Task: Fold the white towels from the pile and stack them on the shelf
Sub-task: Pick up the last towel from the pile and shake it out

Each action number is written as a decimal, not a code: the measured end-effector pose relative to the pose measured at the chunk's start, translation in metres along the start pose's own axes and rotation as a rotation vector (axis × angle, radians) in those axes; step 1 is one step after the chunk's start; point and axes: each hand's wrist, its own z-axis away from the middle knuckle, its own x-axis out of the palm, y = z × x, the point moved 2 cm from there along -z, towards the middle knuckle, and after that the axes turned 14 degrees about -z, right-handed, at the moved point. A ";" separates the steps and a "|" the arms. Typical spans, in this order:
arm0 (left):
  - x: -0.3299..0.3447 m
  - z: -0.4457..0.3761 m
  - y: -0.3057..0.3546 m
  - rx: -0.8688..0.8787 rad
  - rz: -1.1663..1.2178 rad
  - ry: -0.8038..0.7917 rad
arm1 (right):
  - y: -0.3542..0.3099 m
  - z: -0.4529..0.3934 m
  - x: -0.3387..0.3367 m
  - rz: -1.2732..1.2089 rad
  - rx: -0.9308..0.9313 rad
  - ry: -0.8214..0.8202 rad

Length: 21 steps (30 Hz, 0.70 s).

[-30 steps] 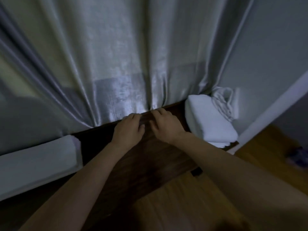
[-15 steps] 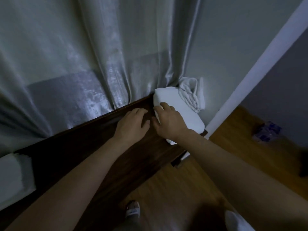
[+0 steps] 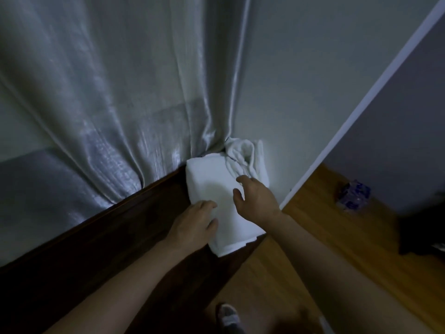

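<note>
Where the wide grey curtain (image 3: 101,97) hangs in folds down to the dark wooden shelf (image 3: 101,249), most of the view is filled by fabric, with a pale wall (image 3: 313,68) to its right and an orange-brown wooden floor (image 3: 337,249) seen below the shelf's end. At the far right end of the shelf, a folded white towel (image 3: 212,184) is laid flat in the corner, its near edge reaching the shelf's end. A crumpled white towel (image 3: 245,155) is bunched against the wall, just behind the folded one and touching it. The left hand (image 3: 192,227) is rested on the near left part of the folded towel, its fingers (image 3: 204,204) curled loosely and nothing gripped. The right hand (image 3: 257,198) is held over the towel's right side with fingers (image 3: 243,180) spread open and pointed toward the crumpled towel; contact cannot be judged. A small blue-patterned package (image 3: 354,196) is seen on the floor, well apart from the shelf.
</note>
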 end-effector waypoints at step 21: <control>0.048 -0.155 0.040 -0.212 -0.295 -0.353 | 0.114 -0.160 0.007 -0.009 0.168 -0.074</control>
